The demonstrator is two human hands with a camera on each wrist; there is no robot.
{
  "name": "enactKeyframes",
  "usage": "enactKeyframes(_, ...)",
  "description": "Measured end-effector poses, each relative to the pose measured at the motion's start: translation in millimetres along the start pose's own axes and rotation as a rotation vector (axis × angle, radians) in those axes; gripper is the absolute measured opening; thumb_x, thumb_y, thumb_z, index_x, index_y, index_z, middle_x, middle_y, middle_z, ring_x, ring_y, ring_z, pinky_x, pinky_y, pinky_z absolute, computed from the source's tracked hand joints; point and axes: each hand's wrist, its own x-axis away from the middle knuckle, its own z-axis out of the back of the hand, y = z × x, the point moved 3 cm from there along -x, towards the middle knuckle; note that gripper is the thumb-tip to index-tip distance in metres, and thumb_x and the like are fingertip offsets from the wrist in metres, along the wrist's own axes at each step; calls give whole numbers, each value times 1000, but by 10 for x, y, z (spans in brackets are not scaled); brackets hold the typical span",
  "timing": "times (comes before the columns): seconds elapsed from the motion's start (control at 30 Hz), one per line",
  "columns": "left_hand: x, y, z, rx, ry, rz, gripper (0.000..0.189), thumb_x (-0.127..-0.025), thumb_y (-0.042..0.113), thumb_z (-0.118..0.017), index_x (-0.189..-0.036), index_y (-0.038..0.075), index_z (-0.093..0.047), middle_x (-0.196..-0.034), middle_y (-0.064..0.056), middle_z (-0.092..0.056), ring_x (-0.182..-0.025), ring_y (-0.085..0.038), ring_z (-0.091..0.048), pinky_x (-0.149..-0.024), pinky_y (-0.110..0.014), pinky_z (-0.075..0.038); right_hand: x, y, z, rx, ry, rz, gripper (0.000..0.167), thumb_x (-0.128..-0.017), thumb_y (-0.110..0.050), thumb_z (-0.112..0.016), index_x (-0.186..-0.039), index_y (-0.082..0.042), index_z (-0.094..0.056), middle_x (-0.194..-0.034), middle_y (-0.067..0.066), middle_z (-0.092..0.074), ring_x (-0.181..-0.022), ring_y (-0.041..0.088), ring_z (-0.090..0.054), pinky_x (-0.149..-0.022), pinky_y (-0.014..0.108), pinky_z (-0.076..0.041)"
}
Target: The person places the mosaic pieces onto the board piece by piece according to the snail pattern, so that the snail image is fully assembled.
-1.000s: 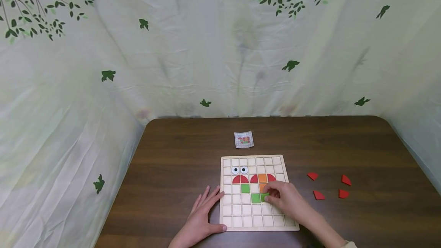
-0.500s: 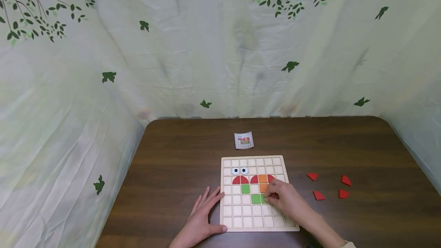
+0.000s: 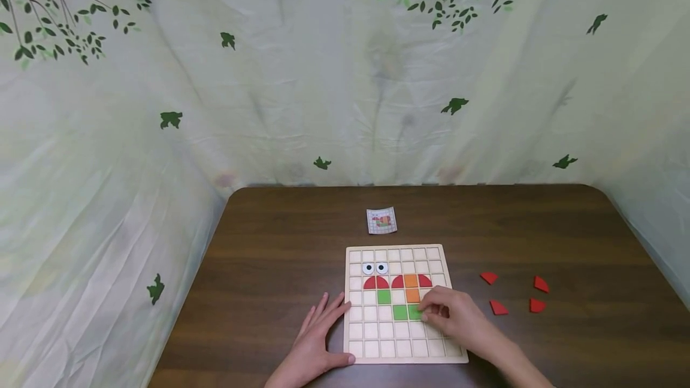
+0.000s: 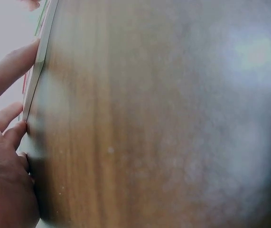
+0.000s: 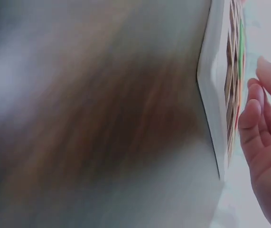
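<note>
A wooden grid board [image 3: 387, 331] lies flat on the table. My left hand [image 3: 318, 340] has its fingers spread, touching the board's left edge with fingertips and thumb. My right hand [image 3: 458, 319] is over the board's right side, its fingertips at the right edge of a green square tile [image 3: 413, 312] lying in a cell. Nothing shows between thumb and fingers in the right wrist view. Beside that tile is another green square [image 3: 400, 312]; a third green square [image 3: 384, 297] sits higher left. Orange squares [image 3: 412, 296], red quarter-round pieces [image 3: 398, 282] and two eye discs [image 3: 368, 268] fill cells above.
Several loose red quarter-round pieces [image 3: 498, 308] lie on the table [image 3: 582, 244] to the right of the board. A small picture card [image 3: 381, 221] with a gridded pattern lies behind the board. A leaf-printed curtain [image 3: 345, 88] hangs past the table's far edge.
My right hand has drawn slightly right off the green tile, so more of it and of the red piece above shows. The left hand stays at the board's edge.
</note>
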Motion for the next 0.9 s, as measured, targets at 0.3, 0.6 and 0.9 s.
enactKeyframes(0.3,-1,10,3,-3,-8,15,89,-70,41,-85,-147,19,-47,-159,2,-31,-149,-32,-9,-113,-58,-4,243,123,270,70,21,-133,22,-83,-13,-79,-96,-29,-71,-87,-15,-60,-72,5,-53,-61,22,-47)
enactKeyframes(0.6,-1,16,3,-5,-10,7,90,-70,43,-85,-148,19,-46,-159,3,-30,-149,-31,-8,-113,-57,-3,491,273,578,210,193,-199,28,-78,-7,-82,-97,-26,-72,-102,-13,-63,-69,2,-50,-58,23,-45)
enactKeyframes(0.9,-3,6,7,11,-25,6,91,-70,43,-85,-148,19,-45,-159,2,-29,-149,-31,-6,-113,-56,-1,647,429,798,324,176,-260,29,-78,-11,-83,-102,-23,-74,-110,-6,-60,-82,11,-56,-66,31,-49)
